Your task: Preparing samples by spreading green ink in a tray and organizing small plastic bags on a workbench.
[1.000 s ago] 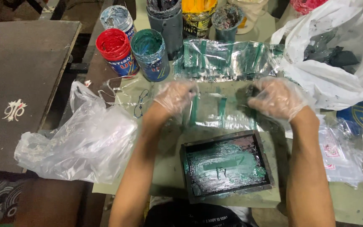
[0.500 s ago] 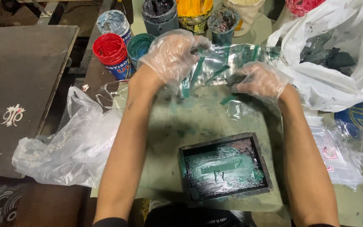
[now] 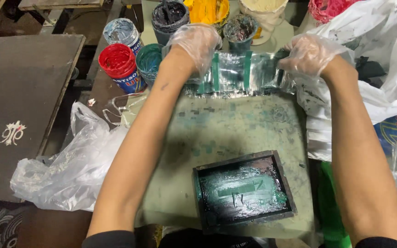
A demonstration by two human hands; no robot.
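Note:
Both my hands wear thin clear plastic gloves. My left hand (image 3: 194,43) and my right hand (image 3: 309,53) each grip an end of a clear plastic sheet (image 3: 240,73) smeared with green ink, stretched across the far side of the stained work board (image 3: 217,133). A small dark framed printing screen (image 3: 243,190) coated in green ink lies flat on the board near me, untouched.
Open tubs of ink stand along the back: red (image 3: 118,64), teal (image 3: 149,59), black (image 3: 170,14), yellow (image 3: 207,9). A crumpled clear plastic bag (image 3: 70,165) lies at the left. White plastic bags (image 3: 373,50) pile up at the right. A dark platen board (image 3: 19,101) sits far left.
My hands lifted the inky plastic sheet off the board beside the screen and carried it away from me to the far edge, now held spread between both hands.

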